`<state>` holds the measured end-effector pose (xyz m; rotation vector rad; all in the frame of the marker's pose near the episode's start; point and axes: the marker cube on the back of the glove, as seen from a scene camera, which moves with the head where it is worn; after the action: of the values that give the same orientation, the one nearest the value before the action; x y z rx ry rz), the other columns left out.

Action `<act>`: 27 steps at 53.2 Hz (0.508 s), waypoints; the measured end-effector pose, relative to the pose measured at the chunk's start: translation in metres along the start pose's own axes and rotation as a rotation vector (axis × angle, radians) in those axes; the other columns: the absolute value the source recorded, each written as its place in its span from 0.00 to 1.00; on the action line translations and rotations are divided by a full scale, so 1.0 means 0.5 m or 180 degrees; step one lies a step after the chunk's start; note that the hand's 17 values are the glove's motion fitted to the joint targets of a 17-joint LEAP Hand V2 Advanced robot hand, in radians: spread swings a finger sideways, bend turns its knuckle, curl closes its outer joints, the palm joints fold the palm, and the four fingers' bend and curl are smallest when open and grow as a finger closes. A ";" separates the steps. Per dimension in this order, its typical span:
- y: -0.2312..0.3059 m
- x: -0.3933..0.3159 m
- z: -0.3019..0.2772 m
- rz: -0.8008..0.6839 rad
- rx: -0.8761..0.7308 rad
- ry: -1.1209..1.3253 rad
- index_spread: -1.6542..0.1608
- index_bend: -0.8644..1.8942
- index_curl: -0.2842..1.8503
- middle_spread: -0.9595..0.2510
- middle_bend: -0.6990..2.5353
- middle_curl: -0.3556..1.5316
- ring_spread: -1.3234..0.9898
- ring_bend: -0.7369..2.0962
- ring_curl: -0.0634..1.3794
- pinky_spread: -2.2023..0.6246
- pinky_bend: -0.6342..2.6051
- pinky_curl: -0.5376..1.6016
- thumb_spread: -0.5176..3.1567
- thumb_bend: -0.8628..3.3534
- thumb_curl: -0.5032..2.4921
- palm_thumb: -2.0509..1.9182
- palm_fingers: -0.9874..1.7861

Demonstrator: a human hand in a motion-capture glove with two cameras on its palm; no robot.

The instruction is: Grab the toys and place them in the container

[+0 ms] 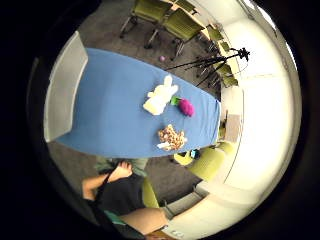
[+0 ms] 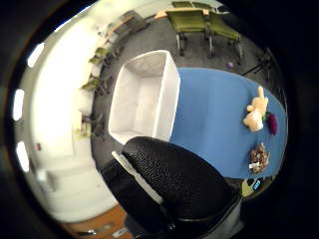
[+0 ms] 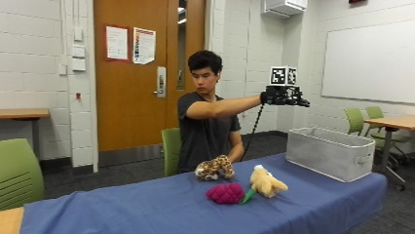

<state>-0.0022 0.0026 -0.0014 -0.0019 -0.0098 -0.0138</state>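
Here we have the gloved right hand (image 3: 284, 96) raised high on an outstretched arm, hovering over the grey container (image 3: 330, 152) at the end of the blue table (image 3: 129, 209), and it carries nothing that we can see. The fingers look loosely spread rather than curled, though the outside view is too small for us to be sure of every finger; the thumb-side palm view shows only a black gloved bulk (image 2: 174, 184) at its edge. Directly below the palm sits the container, its open white inside (image 2: 142, 97) bare of toys as far as we can tell. Further from the hand, down and back along the table toward the person's left, lie the three toys in a loose cluster: the cream plush rabbit (image 3: 267, 182) nearest the hand, the magenta raspberry toy (image 3: 225, 193) just beside it, and the spotted plush animal (image 3: 215, 168) closest to the person's body. We judge none has been moved yet, so the next reach runs away from the container, along the table's length, with the rabbit the shortest trip; only the right hand is up, the other out of sight below the table.
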 end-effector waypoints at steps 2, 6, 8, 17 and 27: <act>0.001 0.001 -0.002 -0.0013 0.0016 0.0000 0.85 0.38 0.16 0.76 0.28 0.22 0.52 0.32 0.05 0.77 0.32 0.30 0.27 0.18 0.17 0.47 0.41; 0.004 0.008 -0.009 -0.0021 0.0054 -0.0004 0.83 0.38 0.18 0.74 0.29 0.24 0.50 0.32 0.07 0.76 0.34 0.32 0.32 0.18 0.17 0.47 0.40; 0.006 0.012 -0.009 -0.0028 0.0046 -0.0008 0.82 0.38 0.19 0.74 0.29 0.25 0.49 0.32 0.08 0.76 0.34 0.33 0.34 0.18 0.17 0.47 0.39; 0.018 0.026 -0.005 -0.0064 0.0000 -0.0025 0.80 0.38 0.22 0.73 0.29 0.28 0.47 0.33 0.10 0.75 0.34 0.35 0.39 0.18 0.17 0.47 0.39; 0.041 0.048 -0.002 -0.0119 -0.0106 -0.0056 0.79 0.38 0.24 0.72 0.29 0.31 0.46 0.33 0.13 0.75 0.35 0.36 0.40 0.17 0.17 0.47 0.38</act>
<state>0.0222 0.0227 -0.0022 -0.0352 -0.0273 -0.0513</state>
